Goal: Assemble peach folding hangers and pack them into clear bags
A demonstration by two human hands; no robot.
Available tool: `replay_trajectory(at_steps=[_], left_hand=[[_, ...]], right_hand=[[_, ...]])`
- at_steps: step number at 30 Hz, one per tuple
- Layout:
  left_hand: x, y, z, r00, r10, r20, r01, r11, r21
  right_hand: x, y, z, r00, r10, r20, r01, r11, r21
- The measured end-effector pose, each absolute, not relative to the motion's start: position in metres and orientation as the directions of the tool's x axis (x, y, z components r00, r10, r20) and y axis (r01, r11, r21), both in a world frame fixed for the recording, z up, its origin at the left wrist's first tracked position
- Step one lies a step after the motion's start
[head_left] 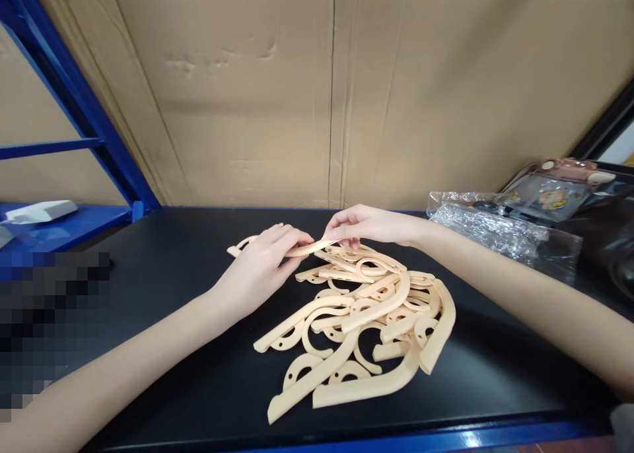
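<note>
Both hands hold one beige plastic folding hanger [313, 247] above the black tabletop. My left hand [270, 258] is closed around its left part, and a curved end sticks out beyond the knuckles. At the other end, my right hand [352, 227] pinches it between thumb and fingers. Just below and to the right lies a loose pile of similar beige hangers [341, 357], with curved arms, hooks and small holes. They overlap one another, and some lie partly under my right hand. My fingers hide the middle joints of the held hanger.
A cardboard wall [238, 96] rises behind the black table [188, 387]. Blue metal shelving [94, 109] stands at left, with a white device [42, 211] on it. Crumpled clear plastic bags [500, 235] and a printed pouch [555, 192] lie at right.
</note>
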State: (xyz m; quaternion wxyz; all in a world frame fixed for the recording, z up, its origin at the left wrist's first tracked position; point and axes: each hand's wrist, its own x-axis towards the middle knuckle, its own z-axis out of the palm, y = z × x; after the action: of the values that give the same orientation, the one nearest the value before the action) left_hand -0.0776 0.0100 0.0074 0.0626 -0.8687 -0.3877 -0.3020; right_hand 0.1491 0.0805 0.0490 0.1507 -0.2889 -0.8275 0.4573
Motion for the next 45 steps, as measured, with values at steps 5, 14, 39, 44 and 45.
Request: replay_trajectory(at_steps=[5, 14, 39, 44, 45], left_hand=[[-0.081, 0.018, 0.009, 0.536, 0.675, 0.507, 0.788, -0.616, -0.013], [-0.100, 0.012, 0.032, 0.143, 0.815, 0.561, 0.880, -0.365, 0.306], [-0.085, 0.026, 0.070, 0.045, 0.982, 0.183, -0.135, -0.176, 0.975], [-0.063, 0.026, 0.094, 0.131, 0.926, 0.353, -0.188, -0.326, 0.926], [-0.056, 0.027, 0.101, 0.133, 0.910, 0.392, -0.222, -0.358, 0.907]], right_hand=[[0.154, 0.081, 0.047, -0.712, 0.696, 0.092, 0.317, 0.436, -0.842], [0.151, 0.084, 0.048, -0.497, 0.863, 0.096, 0.261, 0.254, -0.931], [0.168, 0.065, 0.076, -0.876, 0.480, -0.046, 0.291, 0.450, -0.844], [0.157, 0.071, 0.073, -0.696, 0.669, 0.260, 0.214, 0.539, -0.814], [0.151, 0.071, 0.074, -0.627, 0.711, 0.318, 0.189, 0.535, -0.824]])
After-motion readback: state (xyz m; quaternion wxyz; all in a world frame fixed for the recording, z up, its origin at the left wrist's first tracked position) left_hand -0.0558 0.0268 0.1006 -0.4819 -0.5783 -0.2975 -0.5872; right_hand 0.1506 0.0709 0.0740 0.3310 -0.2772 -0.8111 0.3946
